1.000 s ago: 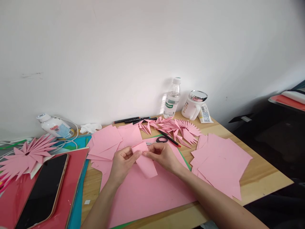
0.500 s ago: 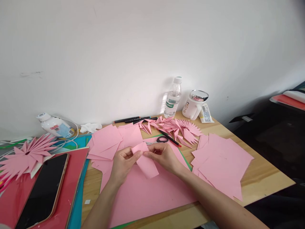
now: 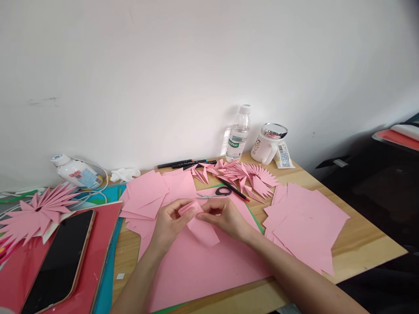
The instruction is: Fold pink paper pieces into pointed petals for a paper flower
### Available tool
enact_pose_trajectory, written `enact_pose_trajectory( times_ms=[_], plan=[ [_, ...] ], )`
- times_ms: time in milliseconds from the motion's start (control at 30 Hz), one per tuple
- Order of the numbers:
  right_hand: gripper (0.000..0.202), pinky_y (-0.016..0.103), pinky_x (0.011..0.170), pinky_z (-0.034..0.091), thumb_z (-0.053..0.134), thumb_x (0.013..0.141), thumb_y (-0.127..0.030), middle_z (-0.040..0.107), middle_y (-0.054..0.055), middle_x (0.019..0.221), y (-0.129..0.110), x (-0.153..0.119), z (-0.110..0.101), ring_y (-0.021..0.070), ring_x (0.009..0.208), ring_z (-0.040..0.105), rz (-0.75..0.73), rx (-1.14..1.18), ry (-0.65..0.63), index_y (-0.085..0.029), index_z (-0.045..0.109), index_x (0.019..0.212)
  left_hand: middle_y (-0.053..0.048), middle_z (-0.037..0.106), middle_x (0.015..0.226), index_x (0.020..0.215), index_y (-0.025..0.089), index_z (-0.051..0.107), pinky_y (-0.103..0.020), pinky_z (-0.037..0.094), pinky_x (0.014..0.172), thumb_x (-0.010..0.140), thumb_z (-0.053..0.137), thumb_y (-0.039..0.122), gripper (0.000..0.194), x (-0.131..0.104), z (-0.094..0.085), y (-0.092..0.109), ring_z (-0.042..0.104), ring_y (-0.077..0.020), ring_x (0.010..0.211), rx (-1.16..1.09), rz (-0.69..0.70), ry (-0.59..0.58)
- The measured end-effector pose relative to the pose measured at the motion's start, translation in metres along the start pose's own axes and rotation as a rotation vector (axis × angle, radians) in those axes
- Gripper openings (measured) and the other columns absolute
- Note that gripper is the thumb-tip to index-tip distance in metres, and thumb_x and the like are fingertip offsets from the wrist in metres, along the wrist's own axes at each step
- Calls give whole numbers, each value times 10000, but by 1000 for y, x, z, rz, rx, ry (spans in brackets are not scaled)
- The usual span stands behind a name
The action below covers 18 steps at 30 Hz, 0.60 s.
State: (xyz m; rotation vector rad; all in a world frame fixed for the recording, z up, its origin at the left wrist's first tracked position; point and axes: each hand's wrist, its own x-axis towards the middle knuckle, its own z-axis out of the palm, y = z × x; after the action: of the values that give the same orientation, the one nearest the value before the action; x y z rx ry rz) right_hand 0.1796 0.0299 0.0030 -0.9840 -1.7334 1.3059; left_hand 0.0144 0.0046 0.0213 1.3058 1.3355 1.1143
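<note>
A folded strip of pink paper (image 3: 203, 232) is held in the air over a large pink sheet (image 3: 209, 274). My left hand (image 3: 172, 222) pinches its upper left part between thumb and fingers. From the right, my right hand (image 3: 225, 216) grips the paper's upper edge, with thumb and fingertips together. The lower end of the strip hangs free, toward the lower right. Just behind my hands lie scissors (image 3: 222, 191) with black handles and a black pen (image 3: 234, 188).
Pink paper squares lie in piles at left (image 3: 147, 192) and right (image 3: 307, 224). Behind are folded pink pieces (image 3: 252, 174), a water bottle (image 3: 238, 137) and a white mug (image 3: 266, 146). A phone (image 3: 59, 261) rests on a red folder (image 3: 101, 235) at left.
The top of the pink strip has tilted and dropped slightly between my fingers. Both hands keep their hold, with small shifts of the fingers.
</note>
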Motion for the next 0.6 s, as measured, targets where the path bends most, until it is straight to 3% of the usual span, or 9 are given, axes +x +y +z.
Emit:
enact_pose_trajectory(
  times_ms=[200,600],
  plan=[
    [281,249,533,323,590,757,-367,480,-12,568,-1,-2,2,112,561,376,-46,-56,-72,-178,535,557,-26,599,668,646,161,647,-246,432,612,714,642,290,146,-1,-2,-1,524,-143,648,99,113,-54],
    [382,252,529,310,574,759,-426,446,-11,545,-3,-2,2,119,563,363,-66,-61,-77,-185,444,492,-17,597,640,602,160,651,-247,424,599,678,666,297,157,0,-2,2,518,-137,623,58,60,-47]
  ],
)
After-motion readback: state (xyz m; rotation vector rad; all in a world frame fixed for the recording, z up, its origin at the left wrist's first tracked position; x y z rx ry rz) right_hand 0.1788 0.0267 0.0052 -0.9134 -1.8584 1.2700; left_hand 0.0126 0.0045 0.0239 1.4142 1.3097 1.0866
